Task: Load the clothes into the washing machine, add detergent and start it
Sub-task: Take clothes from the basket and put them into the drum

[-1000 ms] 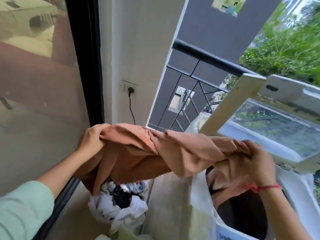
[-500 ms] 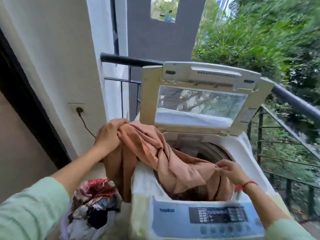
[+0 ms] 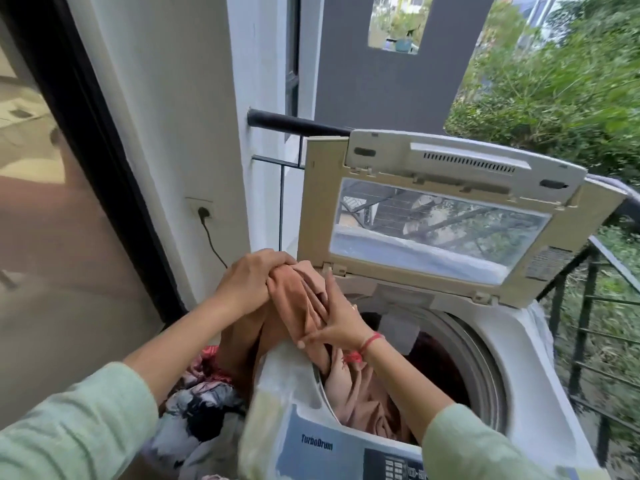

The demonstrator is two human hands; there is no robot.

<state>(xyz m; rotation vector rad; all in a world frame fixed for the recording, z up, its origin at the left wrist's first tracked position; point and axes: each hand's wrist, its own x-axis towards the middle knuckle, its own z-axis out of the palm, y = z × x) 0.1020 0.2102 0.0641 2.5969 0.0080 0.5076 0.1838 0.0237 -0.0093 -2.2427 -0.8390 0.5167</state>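
Well, L hand (image 3: 249,284) fingers (image 3: 277,258) clamp peach cloth (image 3: 297,299), R hand (image 3: 341,323) splayed on it; drum (image 3: 465,344) half-hidden.

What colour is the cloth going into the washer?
Plain peach-tan cloth, clearest in the head view.

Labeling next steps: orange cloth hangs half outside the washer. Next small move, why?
Probably carry the left hand over the drum and release: its grip holds the orange cloth above the rim, part trailing outside, part inside below the right hand.
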